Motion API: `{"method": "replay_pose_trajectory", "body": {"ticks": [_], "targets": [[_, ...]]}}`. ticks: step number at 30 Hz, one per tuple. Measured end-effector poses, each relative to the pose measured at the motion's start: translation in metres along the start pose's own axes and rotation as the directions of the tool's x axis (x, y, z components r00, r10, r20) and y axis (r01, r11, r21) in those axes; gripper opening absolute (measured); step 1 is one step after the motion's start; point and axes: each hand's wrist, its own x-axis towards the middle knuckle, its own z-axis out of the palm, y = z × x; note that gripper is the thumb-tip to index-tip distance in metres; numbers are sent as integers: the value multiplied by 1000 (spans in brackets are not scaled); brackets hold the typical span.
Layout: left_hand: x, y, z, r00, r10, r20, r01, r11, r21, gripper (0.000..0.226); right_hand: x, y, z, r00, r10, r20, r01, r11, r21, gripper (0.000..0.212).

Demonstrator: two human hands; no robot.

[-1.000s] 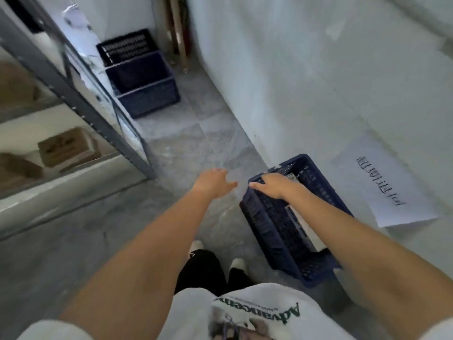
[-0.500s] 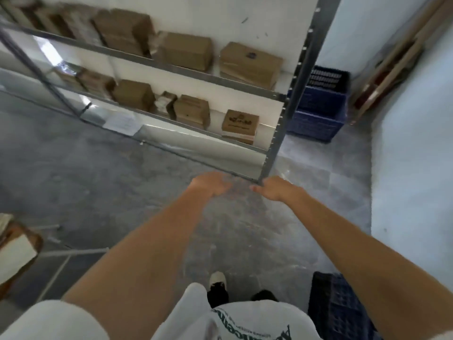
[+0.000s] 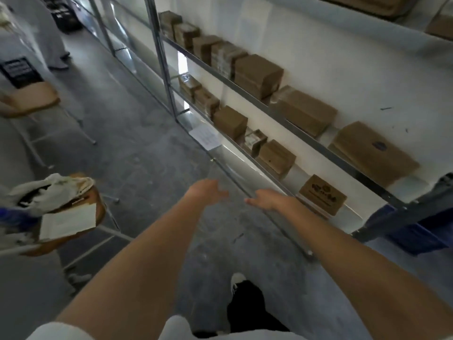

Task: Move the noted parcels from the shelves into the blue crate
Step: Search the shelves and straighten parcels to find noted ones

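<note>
Grey concrete floor (image 3: 137, 153) fills the aisle; white wall behind a long grey metal shelf rack (image 3: 289, 123) on the right. Rows of brown cardboard parcels (image 3: 257, 74) sit on upper and lower shelves, well apart from both hands. Blue plastic crate (image 3: 421, 231) stands at far right, past the rack's end post, partly hidden. Two wooden-seat chairs w/ metal legs at left: the near chair (image 3: 98, 212) carries crumpled white cloth (image 3: 54, 190) and a white sheet (image 3: 68, 220). Left hand (image 3: 204, 192) and right hand (image 3: 263, 198) reach fwd over the floor, near each other, fingers loose and extended, grasping nothing. Nearest flat brown box w/ dark printed logo (image 3: 322, 195) lies on the lower shelf just right of the right hand; print unreadable. White paper label (image 3: 206, 137) on the rack's bottom edge: text too blurred.
</note>
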Motion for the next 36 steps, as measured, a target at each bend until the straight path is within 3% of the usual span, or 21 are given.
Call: {"method": "replay_pose_trajectory", "body": {"ticks": [7,16,21,23,26,36], "targets": [[53,-14,-83,982,-110,-155,104,993,-48,55,74,-38,-100,989,-144,-33,139,983,-124,66],[105,-45,-194,938,-180,-297,147,980,-130,75,163,-117,-219,936,-318,-148,283,934,-218,67],[140,-85,-253,933,-198,-302,181,980,-84,53,211,-172,-262,927,-338,-162,299,928,-221,66],[160,-106,-281,933,-184,-310,169,983,-73,44,232,-195,-278,916,-347,-200,306,929,-209,65],[186,-130,-322,935,-154,-319,148,988,-41,60,254,-222,-305,914,-332,-234,298,939,-170,61],[275,-164,-438,935,56,-350,-40,998,53,58,306,-275,-417,843,-294,-451,312,949,-36,57]]}}
